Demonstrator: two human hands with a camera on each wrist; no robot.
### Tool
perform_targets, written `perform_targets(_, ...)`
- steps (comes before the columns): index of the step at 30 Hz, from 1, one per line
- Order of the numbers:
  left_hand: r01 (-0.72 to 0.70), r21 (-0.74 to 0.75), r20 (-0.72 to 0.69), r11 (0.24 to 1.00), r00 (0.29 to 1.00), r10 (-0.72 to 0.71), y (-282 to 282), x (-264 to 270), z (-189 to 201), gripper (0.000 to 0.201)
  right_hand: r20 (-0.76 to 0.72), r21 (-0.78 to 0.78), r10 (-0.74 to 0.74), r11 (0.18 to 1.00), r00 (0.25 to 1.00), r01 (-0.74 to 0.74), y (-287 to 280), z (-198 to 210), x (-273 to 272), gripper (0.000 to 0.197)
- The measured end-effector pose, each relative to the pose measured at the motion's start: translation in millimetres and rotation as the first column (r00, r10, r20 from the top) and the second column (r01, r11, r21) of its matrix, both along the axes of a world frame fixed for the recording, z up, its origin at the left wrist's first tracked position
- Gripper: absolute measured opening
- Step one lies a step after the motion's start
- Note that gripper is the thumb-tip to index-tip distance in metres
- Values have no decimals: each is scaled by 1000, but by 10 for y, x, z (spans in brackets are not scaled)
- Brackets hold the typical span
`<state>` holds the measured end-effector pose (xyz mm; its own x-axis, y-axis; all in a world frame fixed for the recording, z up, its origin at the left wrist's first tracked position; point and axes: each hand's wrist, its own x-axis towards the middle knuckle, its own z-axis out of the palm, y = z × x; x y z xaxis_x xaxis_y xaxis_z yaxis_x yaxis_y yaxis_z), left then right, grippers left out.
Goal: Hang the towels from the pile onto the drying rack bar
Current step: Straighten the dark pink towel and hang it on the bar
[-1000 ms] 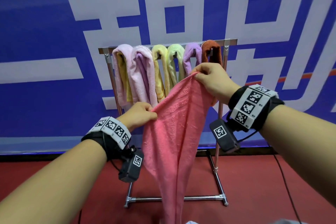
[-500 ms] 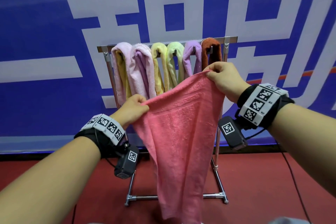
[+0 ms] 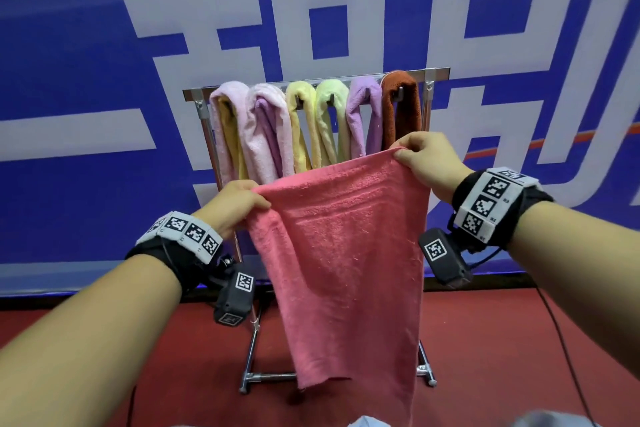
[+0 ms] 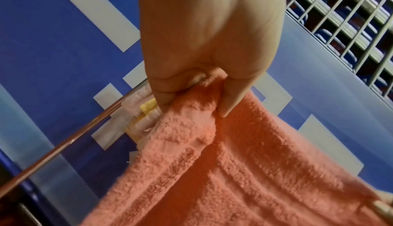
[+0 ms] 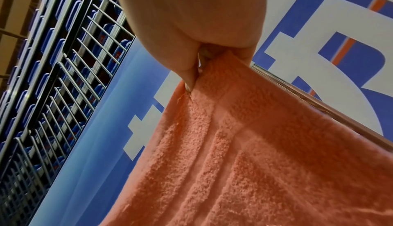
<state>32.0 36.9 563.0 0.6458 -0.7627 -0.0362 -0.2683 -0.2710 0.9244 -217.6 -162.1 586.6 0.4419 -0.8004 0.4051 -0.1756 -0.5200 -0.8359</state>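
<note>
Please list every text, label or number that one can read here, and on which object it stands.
Blue banner: large white characters, cropped, not readable whole.
Right wrist band: coded squares, tiny print beside them too small to read.
No other text.

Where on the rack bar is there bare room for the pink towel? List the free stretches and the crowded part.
Free: a short bare end of the bar between the brown towel and the right post, and another left of the pale pink towel. Crowded: everything between, six towels side by side. Both hands hold the pink towel below the bar.
</note>
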Motion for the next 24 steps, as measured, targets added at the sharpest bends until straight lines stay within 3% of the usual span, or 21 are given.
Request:
perform_targets(5, -4, -125, -168, 992, 986, -17, -19, 4, 50, 32, -4, -1, -3, 1000, 1000, 3, -36, -7, -16, 23)
perform_targets(9, -10, -146, -145, 989, 989, -11, -20, 24, 57, 38, 6, -5, -22, 1000, 1000, 22, -71, -44, -40, 25)
perform_targets(12, 6, -110, 20, 994, 1000, -4, -7, -7, 48, 11, -18, -29, -23, 999, 1000, 23, -81, -73, -54, 25)
perform_targets(17, 18, 5, 423, 1000, 906, -19, 25, -11, -3, 6, -80, -50, -69, 997, 994, 65, -128, -106, -64, 26)
perform_targets(21, -38, 20, 512, 999, 859, 22, 6, 33, -80, 11, -180, -61, -81, 996, 980, 71, -136, -152, -74, 19)
perform_targets(24, 30, 93, 467, 995, 882, -70, -31, 9, -126, 14, -244, -6, -36, 999, 969, 36, -83, -178, -73, 16)
